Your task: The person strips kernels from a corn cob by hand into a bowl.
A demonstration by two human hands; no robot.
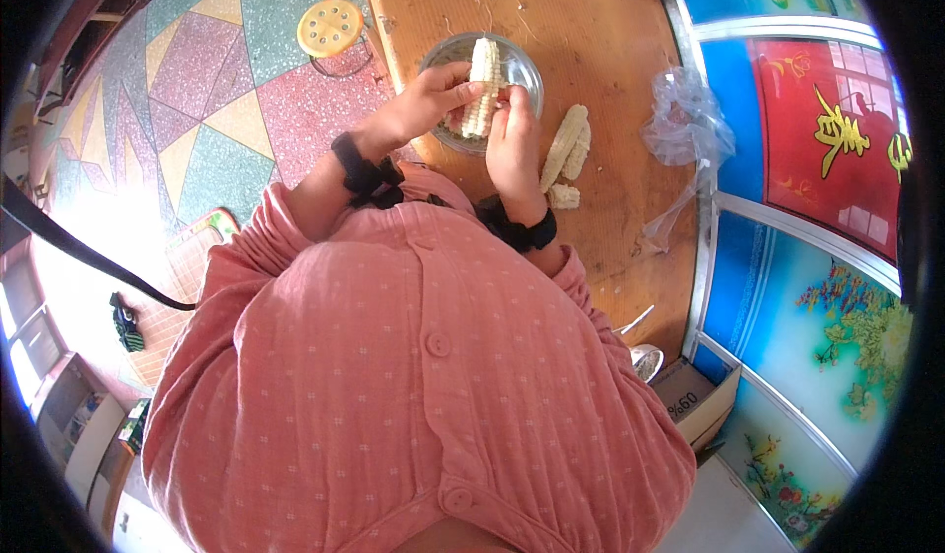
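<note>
A pale ear of corn (pixel 485 62) is held upright in the picture over a round clear bowl (pixel 533 84) on the wooden table. My left hand (pixel 435 99) grips the ear from the left, its thumb lying across the kernels. At the ear's right side, the bent fingers of my right hand (pixel 513 143) touch the kernels; whether they pinch anything is hidden. The bowl's contents are mostly covered by my hands and the ear. Just right of my right hand lie several pale corn cobs (pixel 567 143), including a short broken piece (pixel 564 197).
Thin strands of corn silk (pixel 522 8) lie on the wooden table (pixel 613 51) beyond the bowl. A crumpled clear plastic bag (pixel 683 121) rests by the painted panels at right. A yellow stool (pixel 330 27) stands left of the table. Lower right are a cup (pixel 647 362) and cardboard box (pixel 705 409).
</note>
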